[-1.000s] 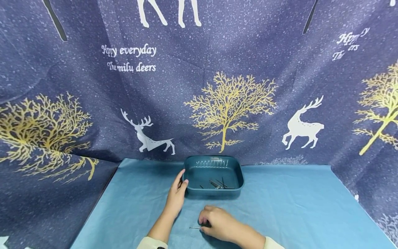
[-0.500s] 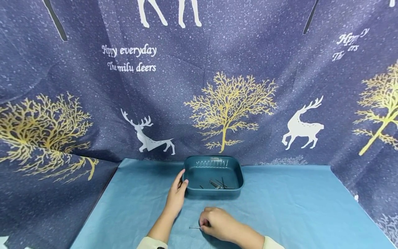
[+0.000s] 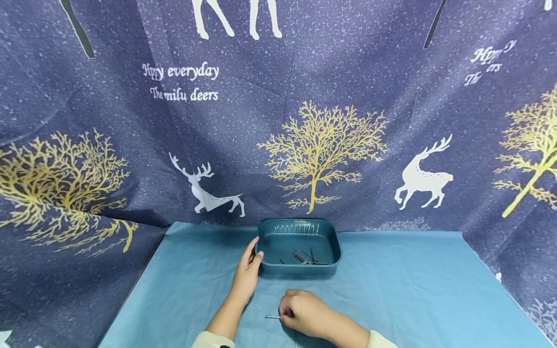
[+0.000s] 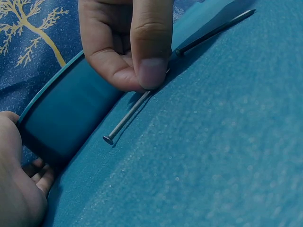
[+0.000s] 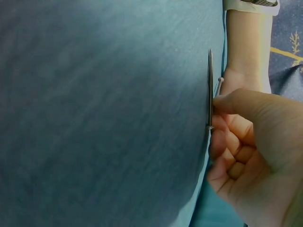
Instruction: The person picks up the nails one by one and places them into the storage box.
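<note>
My left hand (image 3: 246,274) holds the left side of a dark teal plastic bin (image 3: 300,270), thumb at the rim and other fingers low outside, partly hidden. In front of the bin, my right hand (image 3: 306,311) pinches a steel nail (image 4: 124,117) between thumb and index finger; its flat head points left, just above or touching the cloth. A second nail (image 4: 215,32) lies on the cloth close by, also seen as a pointed nail (image 5: 210,85) in the right wrist view. Inside the bin, several loose nails (image 3: 304,258) lie toward the front right.
Light blue cloth (image 3: 404,285) covers the table. Behind it hangs a dark blue curtain (image 3: 243,125) printed with deer and yellow trees. The bin stands close to the curtain at the table's back edge.
The right hand's fingers have drawn together on the nail, and the dark gap between them has narrowed. The left hand and bin stay put.
</note>
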Motion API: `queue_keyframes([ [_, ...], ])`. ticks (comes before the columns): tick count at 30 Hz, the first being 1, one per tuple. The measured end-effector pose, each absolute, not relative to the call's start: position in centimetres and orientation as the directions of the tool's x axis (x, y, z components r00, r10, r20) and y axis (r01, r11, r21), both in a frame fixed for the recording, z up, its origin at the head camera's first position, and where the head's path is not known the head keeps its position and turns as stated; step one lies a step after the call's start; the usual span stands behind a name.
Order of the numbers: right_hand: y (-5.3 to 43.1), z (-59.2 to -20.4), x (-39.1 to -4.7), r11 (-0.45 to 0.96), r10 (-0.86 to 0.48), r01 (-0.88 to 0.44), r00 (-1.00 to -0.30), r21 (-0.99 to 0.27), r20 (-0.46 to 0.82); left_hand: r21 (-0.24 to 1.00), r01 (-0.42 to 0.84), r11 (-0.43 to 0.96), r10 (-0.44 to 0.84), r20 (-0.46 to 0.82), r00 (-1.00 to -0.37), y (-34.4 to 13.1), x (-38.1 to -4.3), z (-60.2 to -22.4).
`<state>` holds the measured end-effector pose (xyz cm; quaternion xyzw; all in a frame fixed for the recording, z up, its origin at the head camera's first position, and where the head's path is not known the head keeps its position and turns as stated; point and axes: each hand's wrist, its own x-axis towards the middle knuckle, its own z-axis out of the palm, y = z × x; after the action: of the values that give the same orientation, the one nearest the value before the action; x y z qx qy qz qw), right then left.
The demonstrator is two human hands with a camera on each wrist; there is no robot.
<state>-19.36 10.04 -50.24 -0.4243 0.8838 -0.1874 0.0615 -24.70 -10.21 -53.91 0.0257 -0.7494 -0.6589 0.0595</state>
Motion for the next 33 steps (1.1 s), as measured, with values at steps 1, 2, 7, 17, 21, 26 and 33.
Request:
queue_keyframes([
  [1,10.1,-50.3,-19.4,0.567,-0.773,-0.729,-0.632,-0.384,0.058,0.990,0.037,0.135,-0.117,0.053,-0.992,-10.2,-24.7,-54.0],
  [2,10.1,-50.3,-19.4,0.566,-0.771,-0.730,-0.633,-0.383,0.067,0.990,0.034,0.136,-0.118,0.051,-0.992,-10.2,-24.8,-54.0],
  [7,10.2,-50.4,-19.4,0.566,-0.750,-0.720,-0.652,-0.402,0.111,0.988,0.039,0.147,-0.125,0.058,-0.991,-10.2,-24.8,-54.1],
  [17,10.4,-50.4,-19.5,0.575,-0.694,-0.696,-0.693,-0.430,0.195,0.987,0.054,0.148,-0.122,0.073,-0.990,-10.2,-24.7,-54.0],
  [21,10.4,-50.1,-19.4,0.560,-0.680,-0.698,-0.695,-0.446,0.233,0.987,0.049,0.152,-0.126,0.069,-0.990,-10.3,-24.6,-53.9],
  [26,10.5,-49.7,-19.4,0.558,-0.661,-0.671,-0.715,-0.488,0.228,0.986,0.039,0.160,-0.132,0.060,-0.989,-10.2,-24.6,-53.8],
  [33,10.8,-49.3,-19.8,0.565,-0.616,-0.652,-0.741,-0.506,0.268,0.987,0.032,0.159,-0.139,0.055,-0.989,-10.2,-24.8,-54.1],
])
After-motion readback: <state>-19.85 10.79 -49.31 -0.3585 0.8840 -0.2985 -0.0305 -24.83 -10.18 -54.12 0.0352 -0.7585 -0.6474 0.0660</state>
